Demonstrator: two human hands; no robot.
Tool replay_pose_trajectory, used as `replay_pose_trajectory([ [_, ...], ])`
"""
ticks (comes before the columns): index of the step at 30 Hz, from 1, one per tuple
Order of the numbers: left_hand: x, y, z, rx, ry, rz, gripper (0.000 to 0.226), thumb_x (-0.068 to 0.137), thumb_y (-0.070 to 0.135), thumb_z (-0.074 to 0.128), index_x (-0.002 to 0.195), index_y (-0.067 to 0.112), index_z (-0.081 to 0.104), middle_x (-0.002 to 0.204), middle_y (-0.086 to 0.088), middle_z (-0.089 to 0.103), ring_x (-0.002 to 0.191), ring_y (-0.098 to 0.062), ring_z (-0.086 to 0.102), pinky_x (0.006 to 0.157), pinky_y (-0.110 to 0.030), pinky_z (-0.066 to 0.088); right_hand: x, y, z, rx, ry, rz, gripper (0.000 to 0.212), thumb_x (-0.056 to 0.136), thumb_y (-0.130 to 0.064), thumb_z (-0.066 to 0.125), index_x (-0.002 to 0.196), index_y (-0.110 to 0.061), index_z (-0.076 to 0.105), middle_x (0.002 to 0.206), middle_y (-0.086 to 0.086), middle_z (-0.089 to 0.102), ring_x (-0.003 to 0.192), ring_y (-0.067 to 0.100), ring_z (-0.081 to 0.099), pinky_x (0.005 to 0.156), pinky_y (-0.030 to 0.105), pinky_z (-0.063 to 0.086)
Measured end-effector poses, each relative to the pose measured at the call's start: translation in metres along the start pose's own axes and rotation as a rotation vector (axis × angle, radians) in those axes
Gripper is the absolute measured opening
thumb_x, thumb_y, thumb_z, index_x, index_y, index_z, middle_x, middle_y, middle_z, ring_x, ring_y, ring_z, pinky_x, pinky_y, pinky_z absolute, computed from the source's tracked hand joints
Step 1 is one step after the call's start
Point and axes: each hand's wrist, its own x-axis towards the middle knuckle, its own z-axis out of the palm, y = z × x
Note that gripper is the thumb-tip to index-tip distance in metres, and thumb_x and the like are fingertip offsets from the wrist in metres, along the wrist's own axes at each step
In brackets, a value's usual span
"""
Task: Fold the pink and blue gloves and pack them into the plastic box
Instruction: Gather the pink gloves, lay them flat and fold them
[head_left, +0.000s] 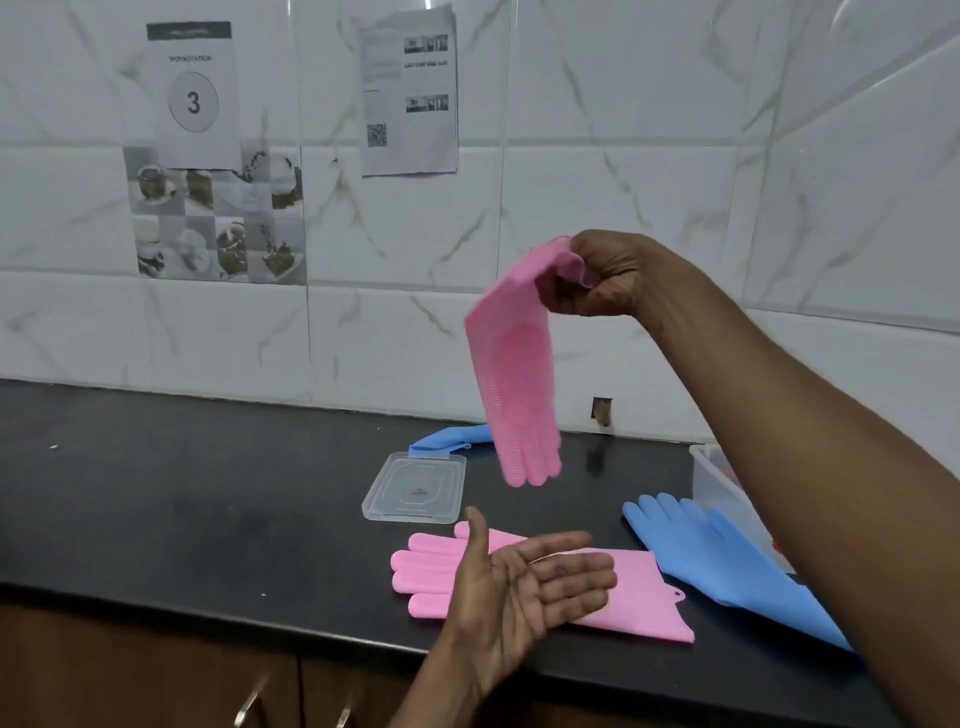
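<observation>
My right hand (608, 273) is raised above the counter and grips the cuff of a pink glove (514, 364), which hangs with its fingers pointing down. Below it my left hand (524, 587) is held palm up with fingers apart and holds nothing. Under that hand a second pink glove (634, 597) lies flat on the black counter, fingers to the left. A blue glove (711, 556) lies flat to its right. Another blue glove (452, 439) lies farther back, partly hidden by the hanging glove. The clear plastic box (714, 486) stands at the right, mostly behind my right arm.
A clear plastic lid (415, 486) lies flat on the black counter (182, 493) behind the flat pink glove. A tiled wall with taped paper sheets rises at the back. Wooden cabinet doors with handles are below the counter's front edge.
</observation>
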Motion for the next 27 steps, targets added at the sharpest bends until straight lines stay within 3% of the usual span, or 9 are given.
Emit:
replay_pose_trajectory([
  [3,0.012,0.000,0.001,-0.391,-0.144,0.060,0.113,0.078,0.084,0.033,0.142,-0.009,0.037,0.141,-0.042,0.038,0.130,-0.055,0.042,0.104,-0.059,0.042,-0.011,-0.004,-0.033,-0.031,-0.173,0.038,0.027,0.092,0.010,0.034,0.098,0.000,0.058,0.064,0.009,0.059,0.048,0.007,0.053,0.044,0.009,0.044],
  [5,0.023,0.006,0.004,-0.489,-0.160,0.173,0.110,0.073,0.082,0.049,0.147,0.004,0.029,0.147,-0.038,0.034,0.134,-0.056,0.035,0.109,-0.063,0.033,-0.016,-0.001,-0.067,-0.156,-0.160,0.015,0.035,0.090,0.006,0.043,0.122,0.001,0.057,0.097,0.012,0.066,0.080,0.007,0.061,0.084,0.014,0.051],
  [6,0.029,0.009,0.005,-0.473,-0.140,0.238,0.107,0.070,0.079,0.056,0.147,0.009,0.032,0.148,-0.033,0.036,0.135,-0.054,0.036,0.109,-0.063,0.032,-0.019,0.003,-0.086,-0.211,-0.150,0.026,0.040,0.087,0.005,0.049,0.126,0.000,0.056,0.110,0.013,0.066,0.092,0.012,0.064,0.093,0.024,0.051],
  [11,0.048,0.033,0.015,-0.324,0.131,0.458,0.087,0.063,0.022,0.088,0.140,0.009,0.049,0.136,-0.018,0.058,0.121,-0.036,0.059,0.098,-0.057,0.048,-0.038,0.042,-0.164,-0.466,-0.136,0.113,0.033,0.076,0.002,0.066,0.109,0.003,0.070,0.108,0.023,0.071,0.087,0.030,0.072,0.069,0.036,0.060],
  [13,0.051,0.038,0.014,-0.285,0.153,0.405,0.060,0.071,0.005,0.076,0.128,0.010,0.057,0.131,-0.016,0.060,0.115,-0.033,0.061,0.094,-0.051,0.051,-0.042,0.062,-0.187,-0.553,-0.060,0.108,0.040,0.074,0.002,0.068,0.114,0.006,0.066,0.108,0.026,0.070,0.082,0.030,0.072,0.065,0.035,0.061],
  [15,0.053,0.038,0.012,-0.256,0.191,0.359,0.040,0.080,0.000,0.058,0.118,0.011,0.062,0.122,-0.014,0.065,0.110,-0.029,0.063,0.096,-0.047,0.050,-0.044,0.078,-0.202,-0.573,-0.012,0.098,0.044,0.070,0.004,0.069,0.114,0.006,0.065,0.106,0.027,0.069,0.077,0.030,0.072,0.061,0.034,0.061],
  [20,0.053,0.037,0.011,-0.401,0.203,0.473,0.037,0.080,-0.001,0.057,0.114,0.010,0.068,0.116,-0.010,0.071,0.108,-0.024,0.068,0.103,-0.043,0.048,-0.045,0.113,-0.215,-0.312,0.086,-0.083,0.044,0.066,0.002,0.073,0.110,0.006,0.066,0.103,0.022,0.071,0.083,0.025,0.072,0.067,0.030,0.060],
  [24,0.053,0.042,0.010,-0.421,0.236,0.529,0.032,0.085,-0.003,0.051,0.112,0.007,0.066,0.109,-0.012,0.072,0.111,-0.026,0.063,0.108,-0.041,0.043,-0.049,0.172,-0.206,-0.194,0.093,0.114,0.040,0.069,0.000,0.074,0.108,0.003,0.067,0.104,0.019,0.073,0.088,0.027,0.072,0.077,0.039,0.060],
  [27,0.056,0.044,0.014,-0.404,0.230,0.485,0.028,0.092,0.003,0.050,0.117,0.005,0.062,0.110,-0.014,0.071,0.112,-0.025,0.063,0.104,-0.040,0.047,-0.050,0.193,-0.208,-0.003,0.172,0.025,0.038,0.070,-0.003,0.076,0.107,-0.002,0.070,0.106,0.016,0.073,0.091,0.028,0.072,0.072,0.041,0.061],
])
